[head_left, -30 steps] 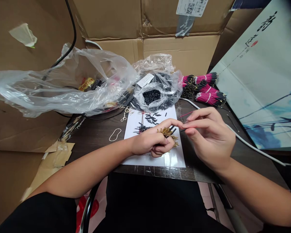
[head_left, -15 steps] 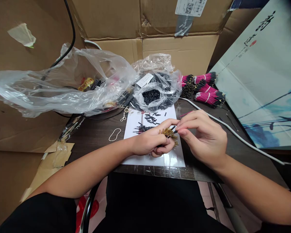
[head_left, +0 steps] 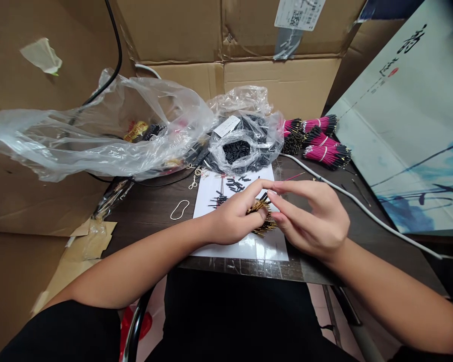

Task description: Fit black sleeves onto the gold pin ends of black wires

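My left hand (head_left: pixel 230 218) is closed around a bundle of thin wires with gold pin ends (head_left: pixel 265 229) that fan out toward the right. Small black sleeves (head_left: pixel 265 196) stand among the pins near the top. At these sleeves the fingertips of my right hand (head_left: pixel 315 216) are pinched together, with a black sleeve at their tips. Part of the bundle is hidden behind my fingers. Loose black sleeves (head_left: pixel 234 185) lie on a white sheet (head_left: pixel 207 251) beneath, beside more black-tipped wires (head_left: pixel 219 200) partly covered by my left hand.
An open clear bag of black sleeves (head_left: pixel 237 151) stands behind the sheet. Banded bundles of pink wires (head_left: pixel 326 152) lie at the back right, near a white cable (head_left: pixel 362 205). A large plastic bag (head_left: pixel 136 156) spreads at left. A rubber band (head_left: pixel 179 209) lies on the table.
My right fingertips have moved slightly left over the pins. My left hand has turned a little, its lower fingers now hidden, and more gold pins show below its thumb.
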### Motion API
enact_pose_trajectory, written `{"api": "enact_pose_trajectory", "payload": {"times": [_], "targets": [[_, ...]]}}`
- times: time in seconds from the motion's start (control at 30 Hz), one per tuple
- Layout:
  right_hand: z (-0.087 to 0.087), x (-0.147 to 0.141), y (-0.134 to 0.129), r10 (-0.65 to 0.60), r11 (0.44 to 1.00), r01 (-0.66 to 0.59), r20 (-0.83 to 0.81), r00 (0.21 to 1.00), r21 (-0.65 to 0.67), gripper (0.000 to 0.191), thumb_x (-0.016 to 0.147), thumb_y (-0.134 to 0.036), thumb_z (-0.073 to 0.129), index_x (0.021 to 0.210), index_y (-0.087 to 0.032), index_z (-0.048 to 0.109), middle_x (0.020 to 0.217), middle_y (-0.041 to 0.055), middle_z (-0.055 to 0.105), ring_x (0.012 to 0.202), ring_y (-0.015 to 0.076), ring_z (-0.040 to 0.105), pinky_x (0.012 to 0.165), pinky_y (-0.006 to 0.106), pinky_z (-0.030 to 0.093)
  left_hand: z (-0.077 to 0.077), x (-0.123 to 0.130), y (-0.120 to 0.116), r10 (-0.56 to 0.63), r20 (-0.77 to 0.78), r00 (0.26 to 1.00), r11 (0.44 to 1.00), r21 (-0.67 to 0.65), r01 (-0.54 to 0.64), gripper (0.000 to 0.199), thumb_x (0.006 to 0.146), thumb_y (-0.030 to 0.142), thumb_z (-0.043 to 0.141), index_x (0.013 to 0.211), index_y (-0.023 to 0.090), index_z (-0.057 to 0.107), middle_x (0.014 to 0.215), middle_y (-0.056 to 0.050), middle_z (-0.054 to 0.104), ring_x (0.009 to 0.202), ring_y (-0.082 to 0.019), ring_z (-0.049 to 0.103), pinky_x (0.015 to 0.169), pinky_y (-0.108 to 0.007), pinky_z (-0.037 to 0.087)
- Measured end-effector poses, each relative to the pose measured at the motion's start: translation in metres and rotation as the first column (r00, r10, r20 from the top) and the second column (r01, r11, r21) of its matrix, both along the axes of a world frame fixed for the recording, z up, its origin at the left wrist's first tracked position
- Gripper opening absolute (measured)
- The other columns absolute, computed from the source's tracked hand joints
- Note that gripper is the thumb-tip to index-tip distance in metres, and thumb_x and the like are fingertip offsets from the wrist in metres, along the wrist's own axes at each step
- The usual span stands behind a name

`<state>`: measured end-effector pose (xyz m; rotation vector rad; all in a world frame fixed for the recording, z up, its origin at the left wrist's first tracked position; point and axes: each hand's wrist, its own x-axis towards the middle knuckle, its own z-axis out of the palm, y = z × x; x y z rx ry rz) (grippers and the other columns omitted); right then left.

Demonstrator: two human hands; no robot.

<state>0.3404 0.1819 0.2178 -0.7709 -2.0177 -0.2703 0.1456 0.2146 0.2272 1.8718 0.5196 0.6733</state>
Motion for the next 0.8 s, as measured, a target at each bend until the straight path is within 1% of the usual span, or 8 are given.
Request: {"api": "enact_pose_trajectory", "payload": {"times": [0.13,0.2,0.3,0.4,0.47,0.53,0.67,0.8], "targets": [[-0.002,-0.002,0.002,0.007,0.999,-0.01,0.078,0.997,0.041,0.061,0.068,-0.02,0.075,0.127,-0.012,0.059,0.123,0.0146,0.062,0.107,0.0253,0.061,0.091,0.041,0.054,-0.006,-0.001,0.001,0.109,-0.066,0.992,0.978,0.185,-0.095,0.048,0.083,0.016,0.051,0.129,0.018,0.037,0.063,0.007,0.046,0.05,-0.007,0.04,0.049,-0.02,0.033],[-0.003,-0.002,0.003,0.015,0.999,-0.019,0.087,0.996,0.041,0.063,0.07,-0.021,0.074,0.129,-0.01,0.056,0.125,0.0163,0.06,0.11,0.0261,0.06,0.094,0.042,0.053,-0.009,-0.002,0.002,0.189,-0.071,0.979,0.93,0.334,-0.155,0.043,0.085,0.019,0.051,0.126,0.017,0.04,0.063,0.006,0.049,0.05,-0.008,0.043,0.05,-0.021,0.035],[-0.003,-0.001,0.003,0.038,0.999,-0.041,0.091,0.995,0.03,0.062,0.072,-0.024,0.071,0.13,-0.008,0.055,0.129,0.0177,0.057,0.115,0.027,0.058,0.097,0.043,0.051,-0.013,-0.004,0.005,0.285,-0.066,0.956,0.805,0.557,-0.202,0.033,0.088,0.024,0.049,0.119,0.014,0.045,0.07,0.002,0.057,0.054,-0.009,0.052,0.054,-0.022,0.04],[-0.003,-0.001,0.003,0.064,0.998,-0.063,0.136,0.989,-0.009,0.064,0.072,-0.028,0.072,0.131,-0.01,0.055,0.132,0.0167,0.055,0.118,0.0277,0.056,0.1,0.044,0.05,-0.017,-0.006,0.008,0.355,-0.064,0.933,0.641,0.743,-0.193,0.029,0.089,0.029,0.048,0.112,0.011,0.047,0.072,-0.001,0.061,0.053,-0.011,0.056,0.048,-0.023,0.038],[-0.004,-0.002,0.003,0.065,0.998,-0.063,0.16,0.985,-0.018,0.066,0.071,-0.029,0.073,0.131,-0.011,0.055,0.134,0.016,0.054,0.12,0.0284,0.054,0.101,0.045,0.05,-0.019,-0.007,0.011,0.394,-0.064,0.917,0.536,0.827,-0.172,0.031,0.09,0.032,0.047,0.112,0.01,0.047,0.071,-0.002,0.062,0.05,-0.013,0.056,0.043,-0.023,0.037],[-0.004,-0.002,0.002,0.061,0.998,-0.059,0.166,0.984,-0.015,0.065,0.07,-0.029,0.074,0.13,-0.013,0.056,0.136,0.0152,0.053,0.122,0.0293,0.053,0.103,0.046,0.049,-0.02,-0.009,0.012,0.419,-0.068,0.905,0.466,0.872,-0.15,0.034,0.091,0.033,0.045,0.115,0.009,0.046,0.074,-0.004,0.064,0.051,-0.014,0.059,0.043,-0.024,0.039],[-0.003,-0.001,0.001,0.09,0.995,-0.087,0.087,0.992,-0.046,0.045,0.077,-0.03,0.069,0.121,-0.021,0.064,0.139,0.0109,0.05,0.124,0.0294,0.051,0.103,0.049,0.048,-0.02,-0.01,0.011,0.411,-0.075,0.908,0.411,0.905,-0.111,0.034,0.093,0.03,0.046,0.121,0.011,0.044,0.079,-0.004,0.069,0.057,-0.015,0.065,0.048,-0.023,0.046],[-0.004,-0.004,0.001,0.114,0.96,-0.152,-0.166,0.979,-0.235,0.025,0.083,-0.034,0.062,0.106,-0.027,0.068,0.144,0.0066,0.043,0.127,0.0292,0.048,0.103,0.054,0.046,-0.017,-0.007,0.008,0.38,-0.056,0.923,0.404,0.908,-0.111,0.038,0.096,0.037,0.044,0.124,0.012,0.043,0.086,-0.006,0.072,0.059,-0.014,0.067,0.049,-0.022,0.049]]}}
